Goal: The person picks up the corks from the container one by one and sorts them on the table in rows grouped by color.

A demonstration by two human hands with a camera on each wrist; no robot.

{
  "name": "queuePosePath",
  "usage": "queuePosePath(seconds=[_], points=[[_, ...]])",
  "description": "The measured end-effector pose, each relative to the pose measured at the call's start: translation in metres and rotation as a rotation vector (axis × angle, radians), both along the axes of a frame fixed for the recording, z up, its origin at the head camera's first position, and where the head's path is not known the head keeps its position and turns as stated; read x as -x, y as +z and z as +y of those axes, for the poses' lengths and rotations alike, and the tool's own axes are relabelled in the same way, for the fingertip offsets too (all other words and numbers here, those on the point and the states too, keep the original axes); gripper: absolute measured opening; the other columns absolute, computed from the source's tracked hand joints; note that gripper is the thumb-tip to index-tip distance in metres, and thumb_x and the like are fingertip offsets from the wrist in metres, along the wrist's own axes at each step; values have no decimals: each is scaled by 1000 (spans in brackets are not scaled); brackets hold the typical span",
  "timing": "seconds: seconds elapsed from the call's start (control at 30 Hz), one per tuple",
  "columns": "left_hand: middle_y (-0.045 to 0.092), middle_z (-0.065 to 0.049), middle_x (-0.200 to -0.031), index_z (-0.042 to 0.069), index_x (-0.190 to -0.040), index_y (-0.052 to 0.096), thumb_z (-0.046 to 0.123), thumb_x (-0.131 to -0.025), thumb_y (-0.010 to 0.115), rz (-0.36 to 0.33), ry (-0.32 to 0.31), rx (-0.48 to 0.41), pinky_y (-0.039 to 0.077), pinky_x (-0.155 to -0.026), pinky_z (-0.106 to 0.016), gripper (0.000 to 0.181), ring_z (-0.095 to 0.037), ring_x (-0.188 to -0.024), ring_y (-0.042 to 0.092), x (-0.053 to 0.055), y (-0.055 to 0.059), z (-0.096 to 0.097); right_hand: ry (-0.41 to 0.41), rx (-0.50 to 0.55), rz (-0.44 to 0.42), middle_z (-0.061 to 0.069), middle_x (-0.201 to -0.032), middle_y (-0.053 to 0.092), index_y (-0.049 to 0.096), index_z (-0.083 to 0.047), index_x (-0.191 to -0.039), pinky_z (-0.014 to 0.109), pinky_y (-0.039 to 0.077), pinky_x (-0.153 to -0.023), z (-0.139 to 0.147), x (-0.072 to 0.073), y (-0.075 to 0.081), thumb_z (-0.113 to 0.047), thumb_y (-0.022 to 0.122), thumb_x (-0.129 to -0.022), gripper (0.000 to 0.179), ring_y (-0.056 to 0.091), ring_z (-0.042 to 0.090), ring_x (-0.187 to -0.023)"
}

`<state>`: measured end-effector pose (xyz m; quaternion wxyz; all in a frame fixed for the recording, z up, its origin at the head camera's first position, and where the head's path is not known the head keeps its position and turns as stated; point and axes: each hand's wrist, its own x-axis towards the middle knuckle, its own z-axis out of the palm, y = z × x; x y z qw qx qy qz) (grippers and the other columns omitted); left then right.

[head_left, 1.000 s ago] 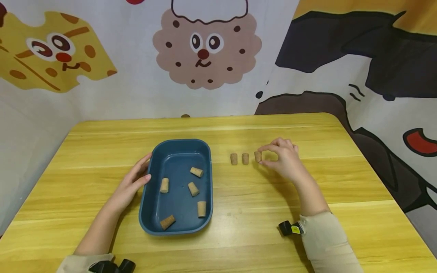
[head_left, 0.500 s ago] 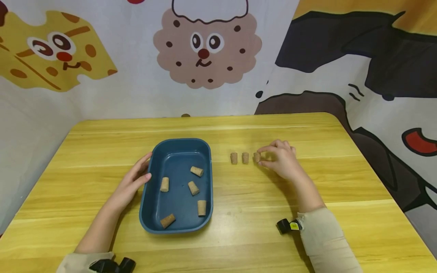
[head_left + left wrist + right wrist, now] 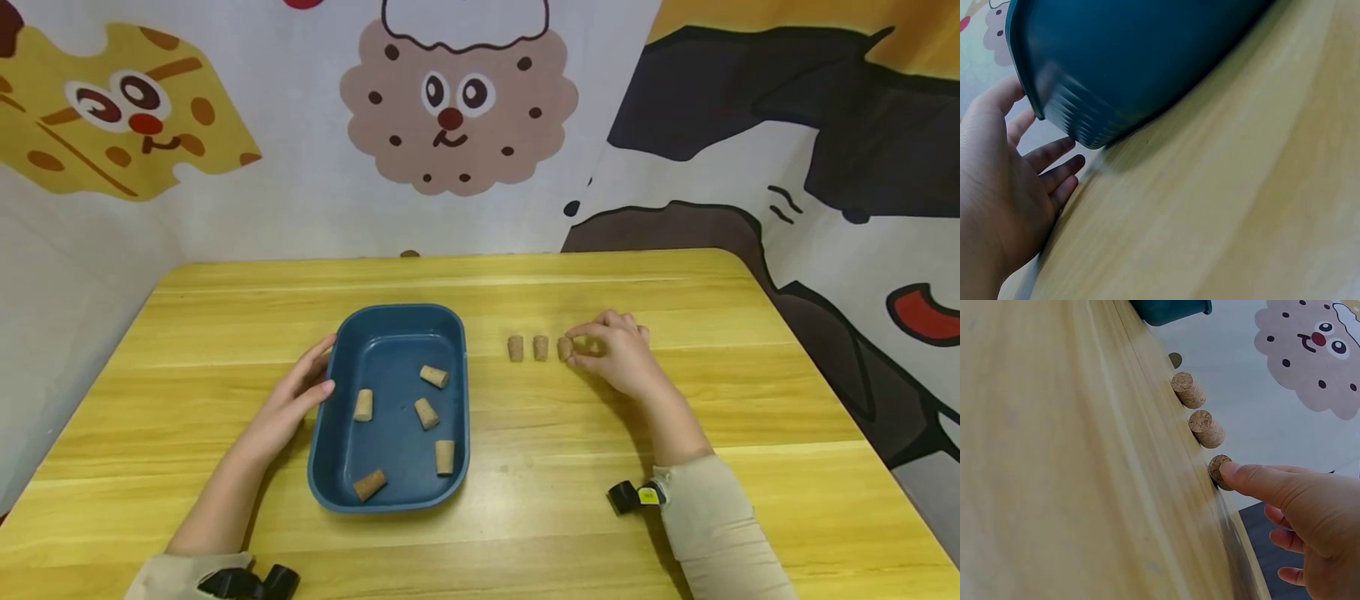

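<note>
My left hand rests at the left side of a blue rectangular tray, with thumb and index finger on its rim. In the left wrist view, its other fingers lie loosely beside the outer wall. Several tapered corks lie scattered in the tray, among them a darker cork at the near end. Right of the tray, a left cork and a middle cork stand in a row on the table. My right hand pinches a third cork between thumb and index finger at the row's right end.
The wooden table ends at the back against a cloth printed with cartoon figures. A black wrist device hangs beside the right sleeve, low over the table. Another wrist device sits at the left cuff.
My right hand has shifted slightly left and toward me with the pinched cork, bringing it closer to the middle cork. The left hand and tray have kept their places.
</note>
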<state>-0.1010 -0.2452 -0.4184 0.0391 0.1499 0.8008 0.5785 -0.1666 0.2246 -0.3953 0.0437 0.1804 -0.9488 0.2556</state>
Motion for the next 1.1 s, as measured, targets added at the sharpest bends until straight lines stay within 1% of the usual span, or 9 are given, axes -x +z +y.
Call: queuePosePath(seconds=[0.07, 0.17, 0.47, 0.7, 0.83, 0.93, 1.03, 1.1], points=[[32, -23, -147, 21, -153, 24, 11, -101, 47, -4, 0, 3, 35, -93, -15, 58, -36, -133, 31, 0, 0, 0, 0, 2, -2, 8, -98, 54, 71, -16, -112, 48, 22, -79, 0, 0, 0, -25, 80, -79, 36, 39, 27, -91], [31, -23, -148, 22, -153, 24, 12, -101, 47, -11, 1, 7, 34, -93, -15, 58, -39, -134, 29, 0, 0, 0, -3, -2, -3, 7, -98, 54, 71, -17, -113, 48, 22, -80, 0, 0, -1, -26, 80, -79, 36, 40, 27, -91], [31, -22, -148, 23, -153, 24, 13, -101, 47, -31, 6, 8, 34, -94, -18, 58, -38, -134, 29, -1, 2, 0, -2, -15, 6, 7, -99, 55, 70, -18, -114, 50, 23, -80, 0, -1, -1, -27, 80, -79, 37, 40, 27, -92], [32, -22, -148, 22, -153, 24, 13, -101, 47, -30, 8, -3, 34, -94, -17, 58, -38, -133, 30, -1, 1, 1, 0, -19, 10, 7, -98, 55, 69, -17, -116, 50, 23, -80, 0, -1, 1, -26, 81, -78, 40, 40, 27, -91], [31, -22, -148, 22, -153, 24, 13, -101, 47, -31, 12, 6, 34, -94, -18, 58, -38, -134, 29, -1, 1, 0, 12, -3, 20, 7, -100, 54, 68, -17, -118, 52, 22, -83, -3, -3, 7, -25, 81, -78, 43, 40, 28, -95], [31, -21, -149, 23, -153, 24, 13, -101, 47, -30, 13, 11, 34, -94, -19, 58, -38, -134, 29, -1, 1, 0, 31, 13, 35, 8, -102, 54, 68, -18, -119, 53, 21, -86, -10, -7, 17, -24, 81, -78, 43, 40, 29, -98], [31, -21, -149, 23, -153, 24, 13, -101, 47, -27, 10, 9, 34, -94, -18, 57, -38, -134, 29, -2, 2, 0, 69, 26, 69, 8, -104, 54, 68, -17, -118, 51, 21, -86, -21, -12, 29, -23, 81, -78, 43, 40, 28, -100], [31, -21, -149, 23, -153, 24, 13, -101, 47, -27, 11, 9, 34, -94, -17, 57, -38, -134, 29, -2, 2, 0, 109, 31, 102, 6, -105, 53, 69, -17, -117, 50, 22, -86, -30, -16, 36, -23, 81, -78, 42, 41, 26, -100]])
